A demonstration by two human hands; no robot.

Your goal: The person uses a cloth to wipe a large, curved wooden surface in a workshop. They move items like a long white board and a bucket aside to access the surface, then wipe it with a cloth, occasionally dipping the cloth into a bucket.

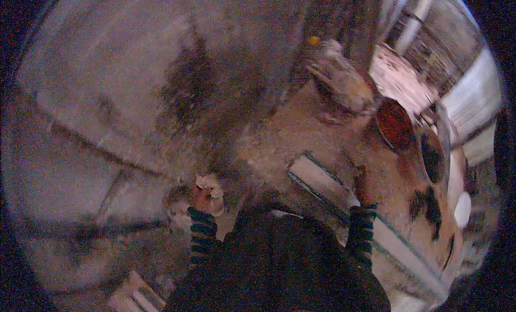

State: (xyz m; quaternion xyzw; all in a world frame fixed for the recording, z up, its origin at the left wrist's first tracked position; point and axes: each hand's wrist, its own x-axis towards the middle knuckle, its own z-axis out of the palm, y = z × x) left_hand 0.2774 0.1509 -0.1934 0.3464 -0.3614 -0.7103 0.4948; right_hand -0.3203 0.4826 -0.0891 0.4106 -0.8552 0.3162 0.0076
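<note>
Clasped in the left hand (200,200) is a pale crumpled lump (215,187), left of the dark clothing (285,258). The right hand (366,189), grip too blurred to tell, is beside a long pale bar (321,178) lying aslant on the brown surface (328,142).

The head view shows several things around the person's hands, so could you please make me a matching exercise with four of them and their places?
1. Left hand
2. Long pale bar
3. Small yellow thing
4. White oval thing

A. Near the picture's top edge
B. Against a pale ragged piece
C. Far right, near the view's rim
D. Partly hidden by the striped right sleeve

Pairs: 1-B, 2-D, 3-A, 4-C
</note>
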